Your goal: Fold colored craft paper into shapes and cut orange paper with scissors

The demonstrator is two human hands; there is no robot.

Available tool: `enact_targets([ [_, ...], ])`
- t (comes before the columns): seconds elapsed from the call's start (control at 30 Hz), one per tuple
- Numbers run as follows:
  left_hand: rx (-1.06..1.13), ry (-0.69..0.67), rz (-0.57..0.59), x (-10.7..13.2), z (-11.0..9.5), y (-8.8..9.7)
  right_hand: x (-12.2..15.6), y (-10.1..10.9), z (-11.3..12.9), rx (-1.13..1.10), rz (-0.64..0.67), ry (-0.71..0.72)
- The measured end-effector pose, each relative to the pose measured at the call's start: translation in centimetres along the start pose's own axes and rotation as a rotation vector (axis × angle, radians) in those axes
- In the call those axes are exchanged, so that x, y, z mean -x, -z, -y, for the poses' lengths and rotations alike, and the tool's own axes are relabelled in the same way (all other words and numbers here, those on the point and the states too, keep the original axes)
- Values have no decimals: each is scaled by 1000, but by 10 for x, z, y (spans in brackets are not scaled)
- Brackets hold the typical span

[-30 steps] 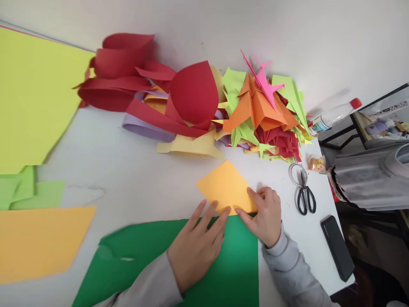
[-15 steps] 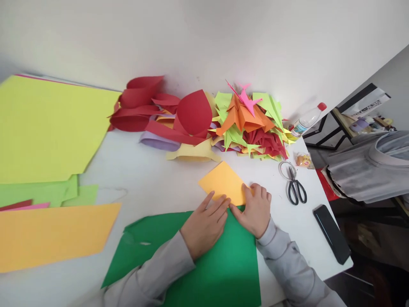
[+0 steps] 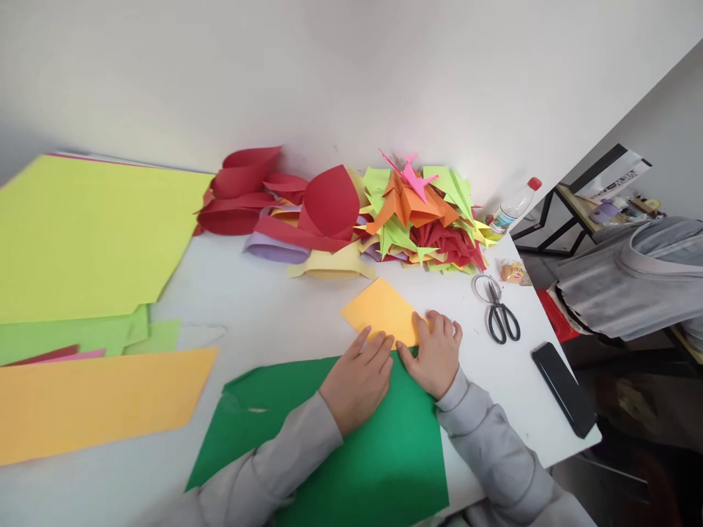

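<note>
A small orange paper square lies on the white table, overlapping the top edge of a large green sheet. My left hand rests flat on the green sheet, fingers stretched out, tips pressing the orange paper's near edge. My right hand sits at the paper's right corner, fingers curled down onto it and thumb pointing toward my left hand. Both sleeves are grey.
A heap of folded paper shapes and red paper curls lies at the back. Large yellow-green and orange sheets lie left. Scissors, a black phone, a wrapped snack and a bottle sit right.
The camera has tilted up and pulled back, so more wall shows. Both hands stay on the orange paper's near edge, my right fingers shifted slightly along it.
</note>
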State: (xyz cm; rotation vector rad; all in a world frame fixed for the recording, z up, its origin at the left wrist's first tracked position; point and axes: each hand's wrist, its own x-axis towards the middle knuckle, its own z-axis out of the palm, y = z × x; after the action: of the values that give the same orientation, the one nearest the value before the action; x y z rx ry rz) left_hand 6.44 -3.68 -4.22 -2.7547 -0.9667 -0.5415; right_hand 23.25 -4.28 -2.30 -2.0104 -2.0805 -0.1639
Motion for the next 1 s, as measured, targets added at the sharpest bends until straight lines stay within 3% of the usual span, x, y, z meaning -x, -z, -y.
enact_targets([
  [0.43,60,8,-13,0,3,-5,2,2,-2,-2,-6,49],
  [0.6,71,7,-22,1,3,-6,12,6,1,-23,-81,245],
  [0.7,70,9,-14,1,4,-5,20,4,1,-54,-54,368],
  [1.0,65,-3,-11,2,3,-7,24,3,-6,-13,47,395],
])
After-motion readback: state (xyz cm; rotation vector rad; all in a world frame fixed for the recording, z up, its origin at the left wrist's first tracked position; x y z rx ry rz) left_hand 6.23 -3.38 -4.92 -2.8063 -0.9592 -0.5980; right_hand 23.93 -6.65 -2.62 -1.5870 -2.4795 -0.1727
